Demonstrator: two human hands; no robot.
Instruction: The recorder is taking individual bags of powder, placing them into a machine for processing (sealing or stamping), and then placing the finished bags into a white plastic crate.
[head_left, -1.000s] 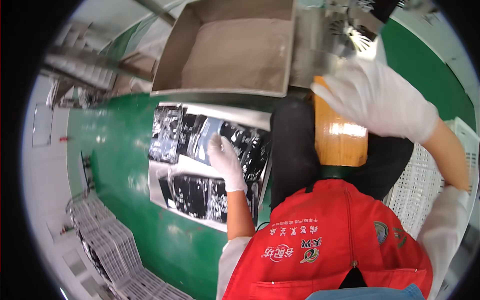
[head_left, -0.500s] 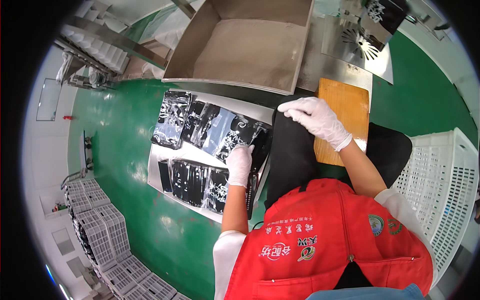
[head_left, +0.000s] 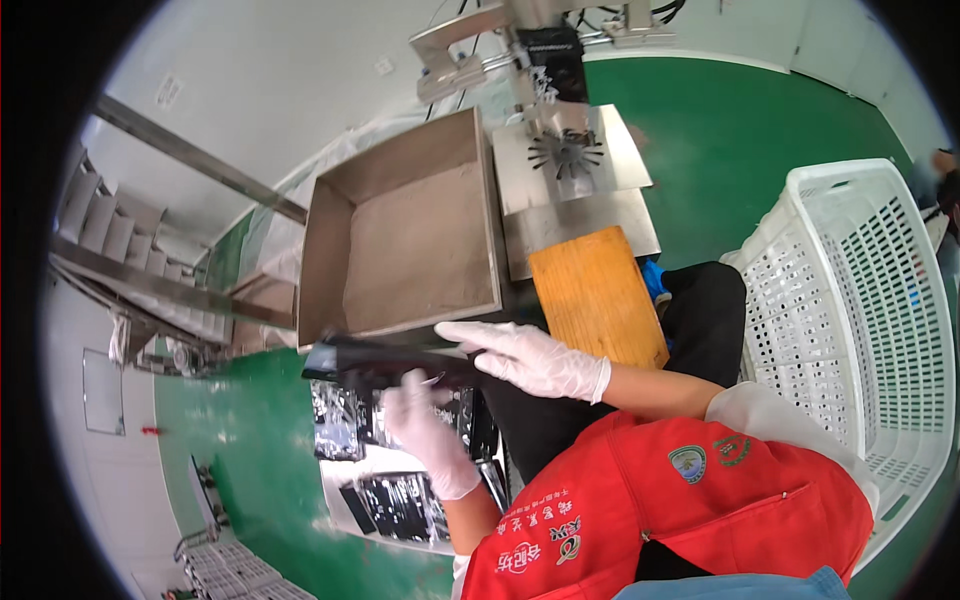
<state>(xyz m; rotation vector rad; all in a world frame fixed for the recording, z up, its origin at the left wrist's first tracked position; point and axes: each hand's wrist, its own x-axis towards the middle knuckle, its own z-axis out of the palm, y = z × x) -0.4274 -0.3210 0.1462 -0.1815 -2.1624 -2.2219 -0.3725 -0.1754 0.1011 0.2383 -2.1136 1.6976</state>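
My left hand [head_left: 430, 435], in a thin white glove, is closed on a dark flat packaging bag [head_left: 375, 360] lifted above the stacks. Motion smears the bag. My right hand [head_left: 525, 360], also gloved, reaches across to the bag's near end with its fingers stretched out; whether it touches the bag I cannot tell. Below lie stacks of glossy black printed bags [head_left: 400, 505] on a white board [head_left: 340, 515], partly hidden by my left hand and the lifted bag.
A big metal tray [head_left: 400, 250] holding brownish-grey powder stands ahead. Right of it are a metal machine with a dark star-shaped part [head_left: 565, 152] and a wooden block [head_left: 600, 300] by my legs. A white perforated basket [head_left: 800, 330] stands at right, grey crates [head_left: 235, 575] at lower left.
My left hand has lifted a bag from the stacks toward the tray. My right hand has come from my knee to the bag's side. The view has swung to the right.
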